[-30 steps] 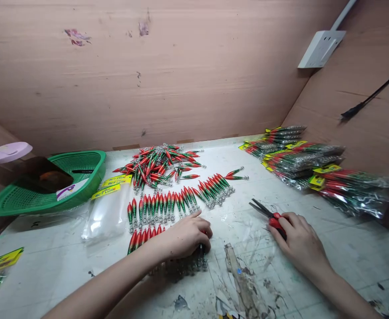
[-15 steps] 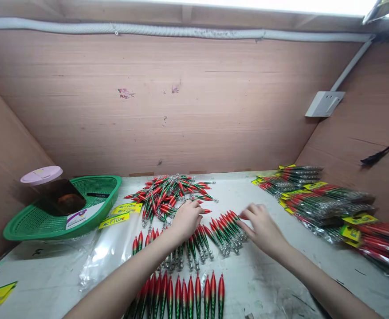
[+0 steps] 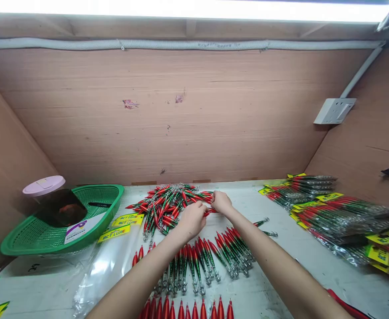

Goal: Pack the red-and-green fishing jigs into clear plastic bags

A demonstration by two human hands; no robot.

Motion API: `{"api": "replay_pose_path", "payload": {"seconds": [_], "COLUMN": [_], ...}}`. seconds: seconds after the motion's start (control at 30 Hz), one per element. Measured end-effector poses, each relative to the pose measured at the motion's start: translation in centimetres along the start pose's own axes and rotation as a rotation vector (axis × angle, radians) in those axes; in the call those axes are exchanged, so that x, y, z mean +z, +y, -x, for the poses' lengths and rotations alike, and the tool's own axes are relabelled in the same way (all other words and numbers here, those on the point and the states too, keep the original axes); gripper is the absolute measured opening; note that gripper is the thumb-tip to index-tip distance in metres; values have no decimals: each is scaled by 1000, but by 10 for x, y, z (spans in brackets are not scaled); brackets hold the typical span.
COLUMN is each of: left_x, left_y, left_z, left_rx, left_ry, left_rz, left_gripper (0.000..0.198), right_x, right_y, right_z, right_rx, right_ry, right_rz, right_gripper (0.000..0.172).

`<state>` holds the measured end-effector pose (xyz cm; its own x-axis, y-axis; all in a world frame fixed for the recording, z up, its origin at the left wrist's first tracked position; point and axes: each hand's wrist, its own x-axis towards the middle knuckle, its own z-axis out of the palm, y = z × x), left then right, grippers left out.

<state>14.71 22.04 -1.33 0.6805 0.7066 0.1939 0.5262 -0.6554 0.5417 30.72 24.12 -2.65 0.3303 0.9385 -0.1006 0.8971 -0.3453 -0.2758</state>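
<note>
A heap of red and green fishing lures (image 3: 164, 206) with metal hook crowns lies at the back of the worktop. My left hand (image 3: 191, 220) is closed at the heap's front right, a red lure tip poking out beside its fingers. Close by, my right hand (image 3: 221, 203) pinches at a lure on the heap's right edge; its fingertips are partly hidden. Nearer me, a row of lures (image 3: 197, 261) lies side by side, hooks towards me, and another row (image 3: 194, 310) is cut off by the bottom edge. Two lures (image 3: 262, 223) stick out past my right forearm.
On the left, a green basket (image 3: 114, 206) holds a lidded dark cup (image 3: 59, 206) and a pen. Clear bags with yellow BCT LURE headers (image 3: 114, 234) lie beside it. Bagged lures (image 3: 340, 217) are stacked along the right. A wooden back wall (image 3: 194, 133) closes off the worktop.
My right hand has moved from the right end of the lure row up to the heap, beside my left hand. Two lures now show right of the row. The view has tilted up slightly.
</note>
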Motion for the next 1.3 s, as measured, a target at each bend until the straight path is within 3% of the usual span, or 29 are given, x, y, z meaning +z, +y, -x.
{"api": "replay_pose_path", "payload": {"seconds": [0.17, 0.33, 0.53, 0.73, 0.9, 1.03, 1.3], "left_x": [-16, -22, -33, -34, -31, -26, -26], "left_y": [-3, 9, 30, 48, 69, 80, 91], "left_z": [20, 44, 67, 89, 107, 117, 130], "left_rx": [-143, -287, -383, -399, -394, -381, -372], "left_ry": [199, 135, 57, -45, -146, -224, -243], "left_rz": [520, 1046, 1375, 1508, 1508, 1507, 1459], "left_gripper": [19, 40, 42, 33, 24, 24, 28], "right_x": [-2, -7, -35, -63, -61, -51, -48], "right_y": [8, 6, 11, 20, 27, 32, 37], "right_z": [0, 1, 32, 134, 205, 228, 244], "right_rx": [-97, -122, -104, -214, -111, -79, -61], "right_ry": [8, -61, -150, -258, -566, -663, -670], "right_rz": [-17, -81, -310, -764, -1380, -1560, -1605], "right_gripper": [30, 29, 22, 21, 35, 29, 29]}}
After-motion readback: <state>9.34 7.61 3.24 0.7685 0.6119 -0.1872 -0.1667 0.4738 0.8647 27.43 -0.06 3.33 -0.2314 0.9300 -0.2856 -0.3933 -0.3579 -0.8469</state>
